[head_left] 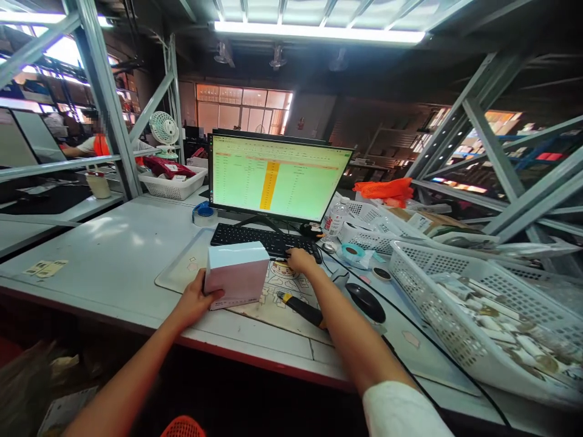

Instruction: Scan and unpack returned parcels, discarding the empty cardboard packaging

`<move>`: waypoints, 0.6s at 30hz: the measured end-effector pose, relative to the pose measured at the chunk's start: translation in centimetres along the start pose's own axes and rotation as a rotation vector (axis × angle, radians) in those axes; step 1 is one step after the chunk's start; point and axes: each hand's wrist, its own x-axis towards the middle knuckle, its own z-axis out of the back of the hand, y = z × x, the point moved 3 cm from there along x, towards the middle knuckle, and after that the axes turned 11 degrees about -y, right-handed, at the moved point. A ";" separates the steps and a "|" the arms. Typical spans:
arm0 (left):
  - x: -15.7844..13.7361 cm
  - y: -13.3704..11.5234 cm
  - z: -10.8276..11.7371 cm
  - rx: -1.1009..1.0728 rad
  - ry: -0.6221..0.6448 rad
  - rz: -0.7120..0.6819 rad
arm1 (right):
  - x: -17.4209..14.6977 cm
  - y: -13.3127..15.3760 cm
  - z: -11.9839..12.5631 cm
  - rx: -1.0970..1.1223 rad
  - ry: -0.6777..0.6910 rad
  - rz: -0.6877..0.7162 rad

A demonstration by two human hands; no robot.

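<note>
My left hand (195,301) is closed around the lower left side of a small box (239,276), its thumb across the pinkish front. The box is tilted above the desk mat, its pale top facing up, and covers part of the black keyboard (241,235). At the keyboard's front right edge, my right hand (301,261) touches the keys with fingers partly stretched and nothing visible held. A black-and-yellow utility knife (300,308) lies on the printed desk mat (182,267), partly under my right forearm. Right of that arm sits a black mouse (365,302).
Behind the keyboard stands a monitor (277,176) showing a spreadsheet. A white basket (437,309) of small packets fills the right side. Blue tape (204,213), a bottle (337,217) and a tape roll (353,252) stand nearby. A person (98,142) sits beyond the left frame.
</note>
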 end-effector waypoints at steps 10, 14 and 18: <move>-0.4 -0.6 0.1 -0.067 0.028 -0.011 | -9.7 11.2 7.9 0.375 -0.086 0.784; -0.5 -0.5 0.3 -0.086 0.068 -0.096 | -13.0 9.5 9.5 0.101 -0.182 0.644; -0.7 0.1 0.5 -0.089 0.078 -0.148 | -18.8 -4.0 14.4 0.262 -0.363 0.253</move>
